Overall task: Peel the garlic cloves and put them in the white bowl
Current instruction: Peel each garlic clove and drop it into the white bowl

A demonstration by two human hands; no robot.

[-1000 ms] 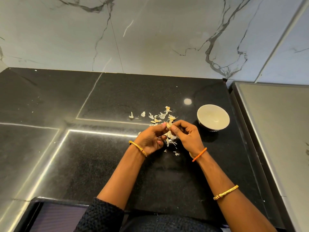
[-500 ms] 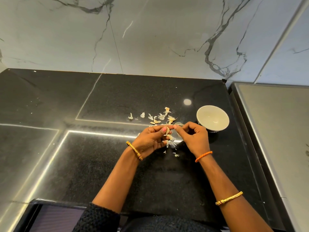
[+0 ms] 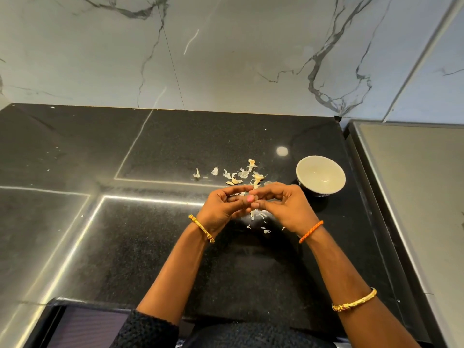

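The garlic clove [image 3: 254, 197] is pinched between both hands, left hand [image 3: 221, 205] and right hand [image 3: 286, 207], now together again above the desk [image 3: 150, 247]; peeling continues, and the white bowl [image 3: 320, 176] looks empty.

Right of my right hand [image 3: 288, 209] stands the white bowl [image 3: 305, 163], dark outside. Pale cream peels [image 3: 242, 173] lie beyond my hands on the black speckled counter [image 3: 125, 247]; my right wrist band [image 3: 311, 231] is orange.

No readable text, labels, numbers or signs anywhere.
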